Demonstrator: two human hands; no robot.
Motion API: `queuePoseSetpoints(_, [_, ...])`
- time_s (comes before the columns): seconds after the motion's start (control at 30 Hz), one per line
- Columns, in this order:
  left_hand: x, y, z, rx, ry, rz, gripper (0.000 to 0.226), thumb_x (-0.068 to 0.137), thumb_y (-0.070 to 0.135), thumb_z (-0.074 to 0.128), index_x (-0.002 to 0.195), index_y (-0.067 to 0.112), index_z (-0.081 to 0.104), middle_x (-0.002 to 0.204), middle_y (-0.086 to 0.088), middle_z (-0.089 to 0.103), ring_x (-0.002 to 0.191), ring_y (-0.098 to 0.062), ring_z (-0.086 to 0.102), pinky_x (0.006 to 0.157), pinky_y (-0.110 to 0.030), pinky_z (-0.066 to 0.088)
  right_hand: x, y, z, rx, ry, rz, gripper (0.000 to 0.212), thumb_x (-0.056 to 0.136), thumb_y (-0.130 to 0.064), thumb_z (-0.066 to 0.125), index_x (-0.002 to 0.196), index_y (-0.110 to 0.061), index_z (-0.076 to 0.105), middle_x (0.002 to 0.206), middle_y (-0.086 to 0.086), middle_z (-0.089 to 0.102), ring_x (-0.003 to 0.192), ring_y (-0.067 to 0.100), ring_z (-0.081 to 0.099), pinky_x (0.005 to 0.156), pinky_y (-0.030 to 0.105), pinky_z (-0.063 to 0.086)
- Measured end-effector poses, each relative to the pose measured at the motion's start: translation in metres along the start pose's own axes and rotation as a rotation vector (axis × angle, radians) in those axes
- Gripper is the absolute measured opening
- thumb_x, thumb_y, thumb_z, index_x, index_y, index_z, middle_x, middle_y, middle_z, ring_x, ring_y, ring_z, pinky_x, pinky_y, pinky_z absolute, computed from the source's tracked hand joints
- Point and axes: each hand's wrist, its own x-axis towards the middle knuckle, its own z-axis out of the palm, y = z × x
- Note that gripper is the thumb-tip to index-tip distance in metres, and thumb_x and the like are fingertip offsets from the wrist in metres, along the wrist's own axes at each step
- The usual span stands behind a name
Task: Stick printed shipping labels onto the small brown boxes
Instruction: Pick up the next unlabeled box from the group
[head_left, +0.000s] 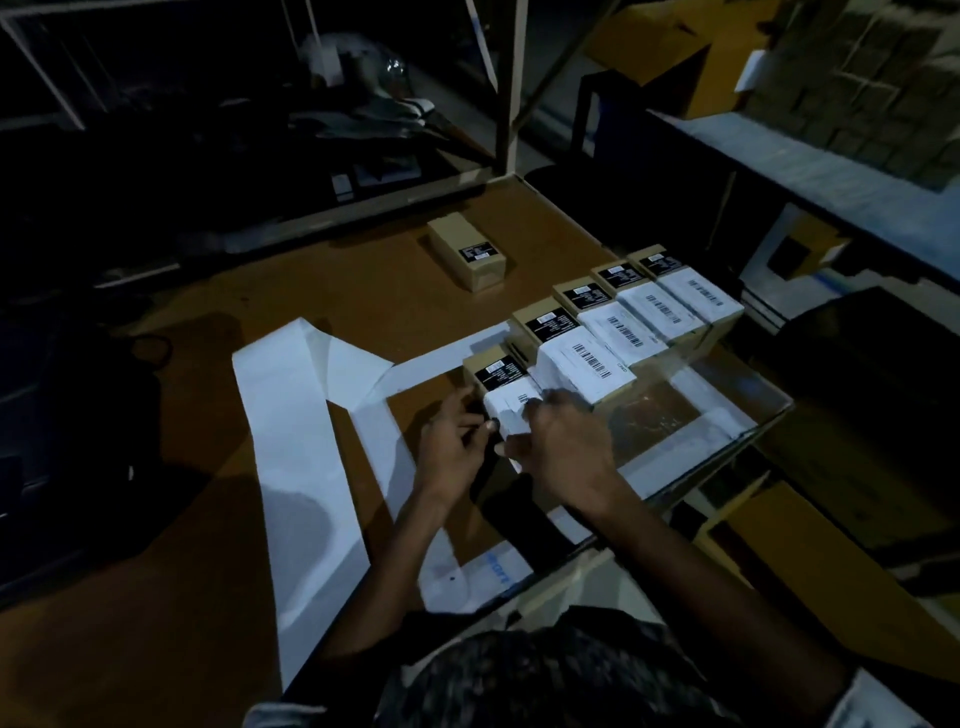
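Several small brown boxes stand in a diagonal row on the brown table (322, 291), each with a black sticker at its far end. The far ones carry white barcode labels, such as the labelled box (582, 364). On the nearest box (498, 374) lies a white label (511, 410). My left hand (452, 447) touches the box's left side, fingertips at the label's edge. My right hand (563, 447) has curled fingers on the label's near end. One brown box (467, 252) without a white label stands apart farther back.
Long strips of white label backing paper (291, 431) trail across the table on my left. A clear glass pane (727, 410) edges the table on the right. Shelving (810, 171) with stacked brown cartons stands to the right; dark clutter fills the far left.
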Motion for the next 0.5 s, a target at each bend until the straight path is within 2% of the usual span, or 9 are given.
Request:
queuePoseSetpoints(0.1, [0.017, 0.003, -0.014, 0.037, 0.016, -0.025, 0.040, 0.091, 0.007, 0.066, 0.130, 0.014, 0.060, 0.114, -0.002, 0.071, 0.105, -0.013, 0.066, 0.090, -0.026, 0.051, 0.017, -0.011, -0.025, 0.138, -0.039, -0.009, 0.047, 0.081, -0.060, 0.071, 0.098, -0.016, 0.072, 0.094, 0.006, 0.068, 0.087, 0.024, 0.067, 0.071, 0.030, 0.051])
queuePoseSetpoints(0.23, [0.054, 0.017, -0.036, 0.098, 0.117, 0.006, 0.028, 0.092, 0.010, 0.066, 0.119, 0.011, 0.069, 0.114, -0.003, 0.071, 0.107, -0.017, 0.064, 0.091, -0.026, 0.048, 0.074, -0.028, -0.061, 0.157, -0.102, -0.058, 0.048, 0.083, -0.061, 0.070, 0.109, -0.021, 0.072, 0.104, 0.006, 0.072, 0.093, 0.026, 0.068, 0.081, 0.038, 0.058])
queuePoseSetpoints(0.37, [0.109, 0.026, -0.046, 0.058, 0.126, -0.037, 0.023, 0.093, 0.005, 0.061, 0.115, 0.007, 0.069, 0.103, -0.007, 0.071, 0.104, -0.024, 0.065, 0.078, -0.024, 0.045, 0.139, -0.033, -0.084, 0.303, -0.041, -0.134, 0.039, 0.085, -0.053, 0.074, 0.103, -0.018, 0.076, 0.107, 0.005, 0.074, 0.096, 0.022, 0.069, 0.083, 0.037, 0.059])
queuePoseSetpoints(0.43, [0.137, 0.025, -0.046, 0.043, 0.074, -0.072, 0.025, 0.094, 0.009, 0.063, 0.119, 0.006, 0.066, 0.099, -0.015, 0.070, 0.105, -0.031, 0.065, 0.078, -0.029, 0.047, 0.175, -0.037, -0.092, 0.354, -0.066, -0.126, 0.048, 0.085, -0.050, 0.074, 0.115, -0.013, 0.072, 0.114, 0.008, 0.072, 0.101, 0.022, 0.067, 0.085, 0.035, 0.057])
queuePoseSetpoints(0.5, [0.161, 0.021, -0.042, 0.051, 0.011, -0.144, 0.043, 0.095, 0.014, 0.065, 0.134, 0.001, 0.055, 0.111, -0.028, 0.066, 0.111, -0.037, 0.061, 0.087, -0.036, 0.049, 0.216, -0.040, -0.093, 0.324, -0.124, -0.100, 0.057, 0.087, -0.049, 0.073, 0.126, -0.009, 0.064, 0.124, 0.011, 0.067, 0.108, 0.025, 0.064, 0.084, 0.032, 0.054])
